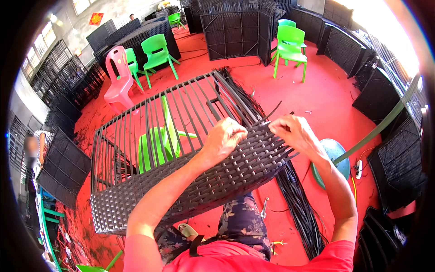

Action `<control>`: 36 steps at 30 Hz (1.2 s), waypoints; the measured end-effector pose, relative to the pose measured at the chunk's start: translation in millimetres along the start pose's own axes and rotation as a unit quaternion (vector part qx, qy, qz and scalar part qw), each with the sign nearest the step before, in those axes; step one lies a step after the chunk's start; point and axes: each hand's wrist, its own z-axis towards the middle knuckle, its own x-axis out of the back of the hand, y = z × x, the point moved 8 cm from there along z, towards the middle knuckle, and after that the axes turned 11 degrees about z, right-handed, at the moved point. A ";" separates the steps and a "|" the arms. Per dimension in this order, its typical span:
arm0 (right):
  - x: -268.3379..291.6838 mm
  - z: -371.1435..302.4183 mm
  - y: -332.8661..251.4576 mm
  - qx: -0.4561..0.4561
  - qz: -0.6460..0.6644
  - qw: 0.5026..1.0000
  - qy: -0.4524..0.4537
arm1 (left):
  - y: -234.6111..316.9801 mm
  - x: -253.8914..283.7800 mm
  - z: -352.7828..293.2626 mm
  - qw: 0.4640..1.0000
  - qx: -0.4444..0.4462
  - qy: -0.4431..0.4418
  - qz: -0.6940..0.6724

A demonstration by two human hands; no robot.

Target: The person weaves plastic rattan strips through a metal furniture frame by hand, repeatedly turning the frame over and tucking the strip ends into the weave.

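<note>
A black furniture frame (181, 102) with rows of thin bars lies in front of me. Its near side is a woven black wicker panel (195, 186). At the far right edge of the weave, my left hand (225, 138) is closed in a pinch on a flat black wicker strip (271, 112), whose loose end curves upward. My right hand (294, 133) is also closed, thumb and fingertips pressed together over the panel's right corner; a dark strip end shows just behind it. The fingers cover the exact spots where they grip.
A bundle of long black strips (301, 213) runs along the red floor under the frame's right side. A green chair (158, 145) shows through the bars. A round teal base with a pole (335, 156) stands at the right. A pink chair (118, 75) and a person (38, 145) are to the left.
</note>
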 end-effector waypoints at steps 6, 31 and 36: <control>-12.0 56.7 47.8 -0.056 -0.130 0.990 0.022 | -25.7 -36.8 42.6 0.980 -0.039 0.077 0.179; -31.4 63.0 112.8 -0.147 0.079 0.984 -0.070 | -61.5 -68.2 43.6 0.986 0.039 0.085 0.141; -33.2 62.8 116.5 -0.147 0.079 0.983 -0.081 | -62.2 -68.8 43.3 0.986 0.044 0.088 0.138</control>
